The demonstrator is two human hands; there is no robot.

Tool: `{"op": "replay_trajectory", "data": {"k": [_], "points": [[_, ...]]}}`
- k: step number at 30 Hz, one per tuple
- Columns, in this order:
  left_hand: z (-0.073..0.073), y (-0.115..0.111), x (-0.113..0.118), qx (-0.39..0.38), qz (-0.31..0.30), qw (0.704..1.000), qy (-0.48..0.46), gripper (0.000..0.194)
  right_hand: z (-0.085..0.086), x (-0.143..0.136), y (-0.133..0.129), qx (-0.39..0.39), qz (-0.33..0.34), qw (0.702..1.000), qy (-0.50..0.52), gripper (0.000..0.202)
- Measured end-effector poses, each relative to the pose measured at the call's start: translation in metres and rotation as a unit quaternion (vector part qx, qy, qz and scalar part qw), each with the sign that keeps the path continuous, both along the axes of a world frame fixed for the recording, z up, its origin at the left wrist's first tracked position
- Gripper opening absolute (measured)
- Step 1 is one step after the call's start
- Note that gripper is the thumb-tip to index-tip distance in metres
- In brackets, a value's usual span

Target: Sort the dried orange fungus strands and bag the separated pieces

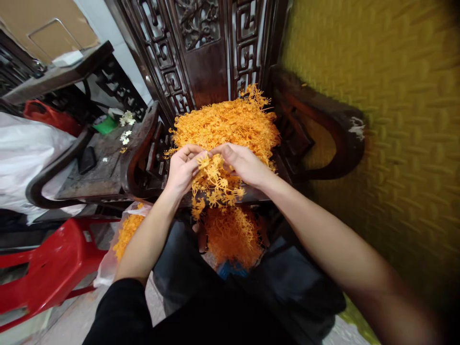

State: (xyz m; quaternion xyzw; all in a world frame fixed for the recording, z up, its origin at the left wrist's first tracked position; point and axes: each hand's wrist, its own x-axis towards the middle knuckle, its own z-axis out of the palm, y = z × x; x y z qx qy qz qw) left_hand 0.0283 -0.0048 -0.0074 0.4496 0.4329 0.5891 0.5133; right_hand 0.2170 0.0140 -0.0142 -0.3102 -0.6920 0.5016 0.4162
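Note:
A cluster of orange plastic flower pieces (217,182) on thin stems hangs between my hands, over the front edge of a carved wooden chair. My left hand (184,167) pinches the cluster's upper left with thumb and forefinger. From the other side my right hand (239,162) is closed on the same cluster, its fingertips close to the left ones. Just behind both hands, a big heap of the same orange pieces (224,122) covers the chair seat. Exactly which piece each fingertip grips is too small to make out.
Below, between my knees, is another orange pile (233,235) above something blue. A plastic bag with orange pieces (127,235) stands at my left, near a red plastic chair (57,263). A second wooden chair (104,177) holds a dark wallet-like object (86,160) and green tape (105,125).

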Motion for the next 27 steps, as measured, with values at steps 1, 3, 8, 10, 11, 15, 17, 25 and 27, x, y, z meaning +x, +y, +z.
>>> {"op": "replay_trajectory", "data": {"k": [1,3,8,10,11,15,17,25,27], "points": [[-0.002,0.0,0.002,0.001,0.014,1.0,0.011,0.036,0.0,-0.002,-0.002,0.002,-0.004,1.0,-0.005,0.07],[-0.005,0.001,0.004,0.003,0.045,0.999,0.015,0.039,-0.001,-0.006,-0.005,0.024,-0.021,0.999,-0.04,0.075],[-0.01,0.002,0.003,-0.04,0.064,0.997,-0.03,0.037,-0.007,-0.01,-0.008,0.112,-0.02,0.982,-0.154,0.064],[-0.008,0.003,0.001,-0.059,0.063,0.995,-0.046,0.032,-0.009,-0.012,-0.007,0.12,-0.011,0.981,-0.153,0.043],[-0.006,0.002,-0.001,-0.061,0.06,0.995,-0.052,0.03,-0.009,-0.012,-0.007,0.12,-0.014,0.982,-0.142,0.035],[-0.001,-0.002,-0.004,-0.068,-0.001,0.997,-0.046,0.031,-0.011,-0.014,-0.004,0.093,-0.067,0.989,-0.094,0.032],[0.0,-0.005,-0.004,-0.083,-0.035,0.996,-0.022,0.037,-0.012,-0.015,-0.004,0.068,-0.08,0.99,-0.09,0.035],[-0.001,-0.006,-0.005,-0.1,-0.072,0.991,-0.046,0.057,-0.021,-0.021,-0.01,0.027,-0.062,0.993,-0.093,0.052],[0.0,-0.006,-0.004,-0.108,-0.075,0.989,-0.068,0.062,-0.021,-0.021,-0.011,0.046,-0.057,0.993,-0.092,0.051]]}}
